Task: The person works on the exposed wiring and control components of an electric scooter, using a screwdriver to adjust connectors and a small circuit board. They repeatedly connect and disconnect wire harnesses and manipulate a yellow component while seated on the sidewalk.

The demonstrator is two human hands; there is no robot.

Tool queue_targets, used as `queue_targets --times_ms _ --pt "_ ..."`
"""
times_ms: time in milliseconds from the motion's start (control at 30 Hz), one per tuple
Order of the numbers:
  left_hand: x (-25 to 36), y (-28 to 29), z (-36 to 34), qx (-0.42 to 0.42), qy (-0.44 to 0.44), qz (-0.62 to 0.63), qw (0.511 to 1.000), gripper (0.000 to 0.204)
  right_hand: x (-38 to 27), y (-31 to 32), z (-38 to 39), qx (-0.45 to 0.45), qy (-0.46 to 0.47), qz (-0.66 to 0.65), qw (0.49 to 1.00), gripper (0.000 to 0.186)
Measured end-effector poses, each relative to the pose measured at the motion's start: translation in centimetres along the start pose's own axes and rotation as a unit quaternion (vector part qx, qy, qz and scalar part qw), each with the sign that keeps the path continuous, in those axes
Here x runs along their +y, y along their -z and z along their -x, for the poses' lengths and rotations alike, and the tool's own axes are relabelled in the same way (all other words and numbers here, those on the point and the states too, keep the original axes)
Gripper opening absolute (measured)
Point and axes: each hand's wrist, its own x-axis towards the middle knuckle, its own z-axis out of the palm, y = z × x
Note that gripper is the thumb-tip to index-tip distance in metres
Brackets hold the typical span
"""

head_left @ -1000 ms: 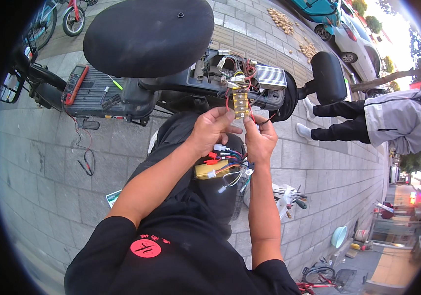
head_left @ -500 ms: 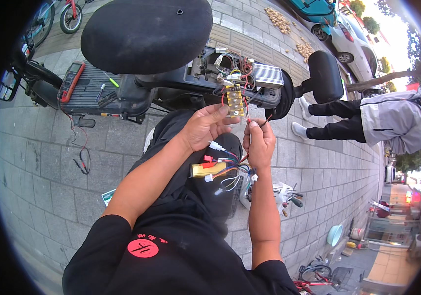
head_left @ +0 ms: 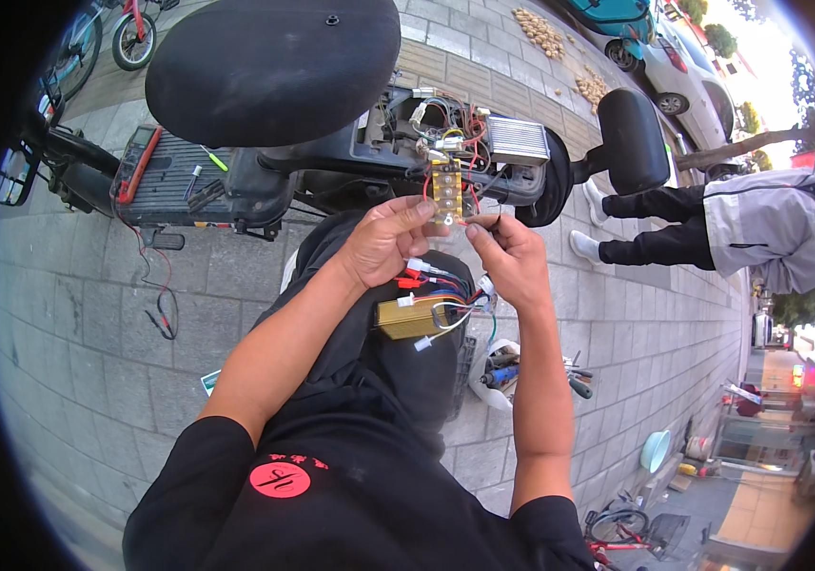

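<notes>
My left hand point(head_left: 381, 240) pinches the side of a yellow terminal block point(head_left: 447, 195) with metal screws, held up beside the open body of an electric scooter point(head_left: 369, 143). Fingers of my right hand point(head_left: 514, 257) close on a thin wire point(head_left: 465, 225), its end at the block's near end. Whether the wire touches a screw is too small to tell. A gold controller box point(head_left: 409, 318) lies on my thigh. Its bundle of coloured wires and white plugs point(head_left: 423, 344) spreads beneath my hands. Red wires run from the block into the scooter.
A silver finned box point(head_left: 518, 140) sits in the scooter body. The footboard point(head_left: 174, 176) carries a red multimeter point(head_left: 139, 164) and a green screwdriver point(head_left: 216, 160). Hand tools point(head_left: 500, 369) lie in a container by my right forearm. A person in a grey jacket point(head_left: 769, 228) stands at right.
My right hand has turned and brought the wire closer to the terminal block's near end. The gold controller and its wires have shifted, showing more of the box.
</notes>
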Motion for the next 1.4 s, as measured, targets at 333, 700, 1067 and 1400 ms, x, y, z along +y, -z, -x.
queue_targets --times_ms 333,700,1067,1400 --pt "0.5 -0.6 0.1 -0.007 -0.003 -0.019 1.000 0.023 -0.9 0.3 -0.7 -0.017 -0.017 0.002 1.000 0.018" --pt "0.3 -0.9 0.2 0.024 -0.011 -0.054 0.998 0.027 0.4 -0.3 -1.4 0.020 0.034 0.078 0.996 0.018" --pt "-0.5 -1.3 0.3 0.064 -0.050 -0.097 0.992 0.018 -0.4 -0.5 -1.2 0.044 0.038 0.140 0.988 0.020" --pt "-0.9 -1.3 0.5 0.077 -0.071 -0.128 0.986 0.031 -0.8 -0.4 -1.1 0.026 -0.006 0.149 0.988 0.026"
